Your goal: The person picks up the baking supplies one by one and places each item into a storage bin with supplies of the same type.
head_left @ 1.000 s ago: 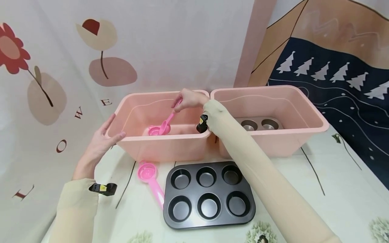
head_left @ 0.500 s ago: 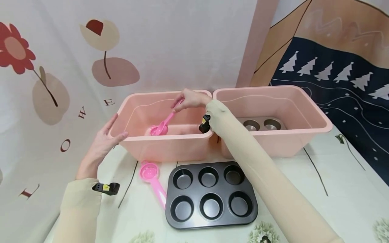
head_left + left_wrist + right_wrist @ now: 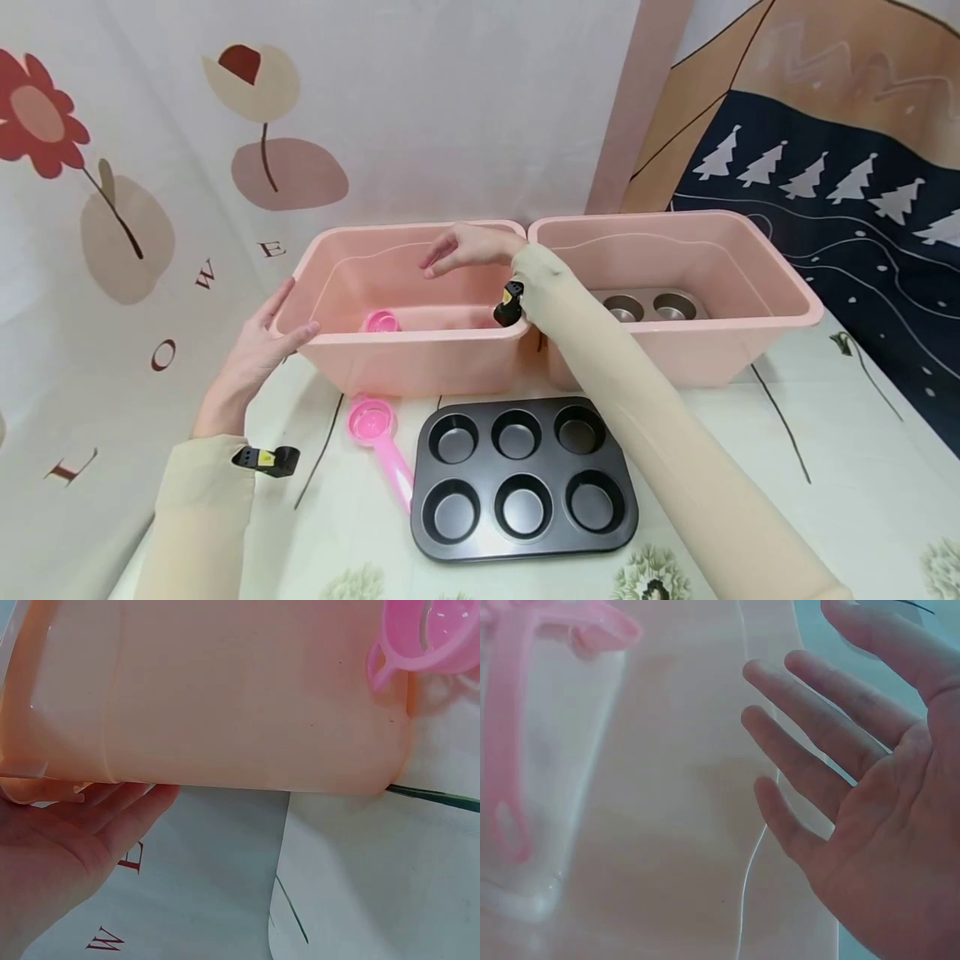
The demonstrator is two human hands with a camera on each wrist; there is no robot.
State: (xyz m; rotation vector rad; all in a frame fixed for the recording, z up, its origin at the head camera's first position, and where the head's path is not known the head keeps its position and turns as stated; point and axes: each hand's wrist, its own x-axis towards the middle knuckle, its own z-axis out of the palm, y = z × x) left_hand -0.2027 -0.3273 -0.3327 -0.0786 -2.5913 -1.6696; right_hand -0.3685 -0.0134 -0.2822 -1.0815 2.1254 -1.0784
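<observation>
My right hand [image 3: 474, 247] hovers over the left pink bin [image 3: 408, 367], fingers spread and nothing held, as the right wrist view confirms. Inside that bin a pink measuring spoon [image 3: 508, 724] lies on the floor in the right wrist view, handle visible and bowl partly cut off. From the head, only a round pink bowl [image 3: 382, 320] shows above the front wall. With straight fingers my left hand [image 3: 249, 360] touches the bin's left end, thumb over the front rim. In the left wrist view those fingers [image 3: 139, 817] extend along the bin's outer wall.
A second pink bin [image 3: 675, 350] stands to the right, holding a metal muffin tin [image 3: 647, 306]. In front lies a dark six-cup muffin pan [image 3: 523, 471], beside a pink long-handled scoop [image 3: 371, 422]. A printed cloth covers table and backdrop.
My right hand has released the pink measuring spoon, which dropped to the bin's floor. Its fingers are now apart. The left hand stays at the bin's rim.
</observation>
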